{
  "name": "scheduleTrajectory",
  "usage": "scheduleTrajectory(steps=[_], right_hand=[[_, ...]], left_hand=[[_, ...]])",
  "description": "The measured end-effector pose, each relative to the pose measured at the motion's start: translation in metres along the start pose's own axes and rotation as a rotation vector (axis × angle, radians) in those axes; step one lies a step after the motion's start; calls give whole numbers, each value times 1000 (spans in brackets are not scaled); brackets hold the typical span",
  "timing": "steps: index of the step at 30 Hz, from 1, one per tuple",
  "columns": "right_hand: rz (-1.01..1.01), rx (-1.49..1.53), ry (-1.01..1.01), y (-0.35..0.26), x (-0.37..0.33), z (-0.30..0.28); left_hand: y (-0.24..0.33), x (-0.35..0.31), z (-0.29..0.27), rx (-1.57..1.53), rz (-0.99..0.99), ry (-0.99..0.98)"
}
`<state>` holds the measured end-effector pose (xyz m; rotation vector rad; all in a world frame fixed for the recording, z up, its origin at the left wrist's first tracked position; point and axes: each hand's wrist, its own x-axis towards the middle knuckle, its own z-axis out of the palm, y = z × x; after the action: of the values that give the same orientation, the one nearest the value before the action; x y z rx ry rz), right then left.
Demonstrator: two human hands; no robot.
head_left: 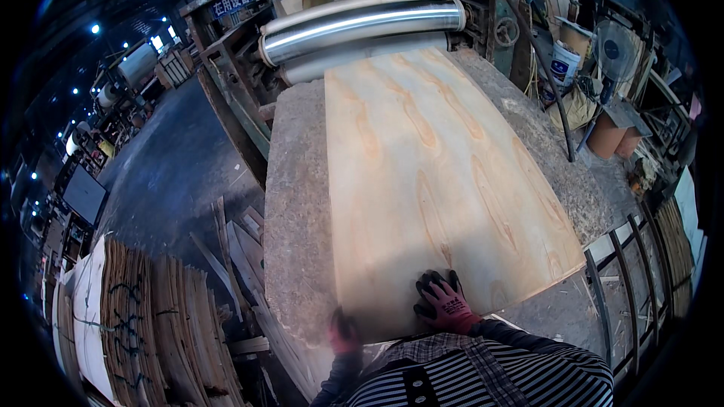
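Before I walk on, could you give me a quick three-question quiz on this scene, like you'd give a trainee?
1. True or false: a shiny metal roller stands at the far end of the wooden sheet.
2. What does the right hand rest on?
A) the fan
B) the wooden sheet
C) the metal roller
3. Fill in: the hand at the sheet's near left corner is the ____ hand.

Key:
1. True.
2. B.
3. Left; the left hand looks blurred there.
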<state>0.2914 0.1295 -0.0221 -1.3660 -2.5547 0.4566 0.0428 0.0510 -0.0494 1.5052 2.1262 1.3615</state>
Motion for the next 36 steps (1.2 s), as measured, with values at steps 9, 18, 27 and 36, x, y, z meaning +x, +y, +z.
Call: scheduleTrajectory(steps=[9, 18, 27, 36], right_hand=[[3, 20, -9, 0, 0, -1], [-2, 9, 3, 0, 0, -1], [-4, 9, 14, 1, -1, 3], [-20, 34, 50, 0, -1, -1]], left_hand=[[-3, -1, -2, 46, -7, -43], [-6, -1, -1, 28, -5, -48], [-9, -1, -1, 16, 23, -44], [0, 1, -3, 18, 41, -50]])
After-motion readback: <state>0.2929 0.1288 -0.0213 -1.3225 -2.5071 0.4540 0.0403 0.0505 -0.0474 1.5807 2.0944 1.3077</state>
